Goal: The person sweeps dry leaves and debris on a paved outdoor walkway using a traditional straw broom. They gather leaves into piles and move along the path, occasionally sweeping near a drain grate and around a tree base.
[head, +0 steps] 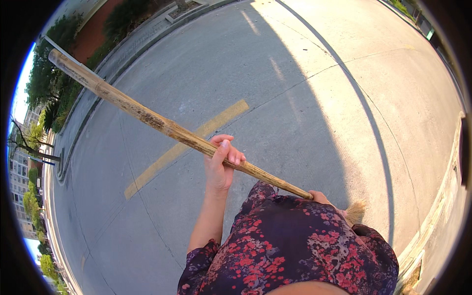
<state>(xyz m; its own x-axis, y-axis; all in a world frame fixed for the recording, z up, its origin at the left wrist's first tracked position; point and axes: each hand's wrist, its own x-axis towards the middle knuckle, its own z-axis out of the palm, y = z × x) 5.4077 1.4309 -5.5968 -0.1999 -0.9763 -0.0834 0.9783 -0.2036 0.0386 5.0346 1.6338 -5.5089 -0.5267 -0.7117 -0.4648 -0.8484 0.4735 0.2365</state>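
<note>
A long bamboo pole (149, 120), stained dark in patches, slants across the view from the upper left down to my waist. My left hand (225, 158) is wrapped around its middle, the thumb lying over the top. Farther down, my right hand (320, 197) grips the pole close against my body, partly hidden by my flowered blouse (284, 243). Straw-coloured broom bristles (356, 211) show past my right side, near the ground. The stretch between the right hand and the bristles is mostly covered, so how they join cannot be seen.
Concrete pavement (206, 84) spreads ahead, part shaded and part sunlit. A yellow painted line (162, 167) crosses it beneath the pole. A curb (125, 61) with shrubs (121, 20) behind it runs along the upper left. To the right is a pale ledge (429, 225).
</note>
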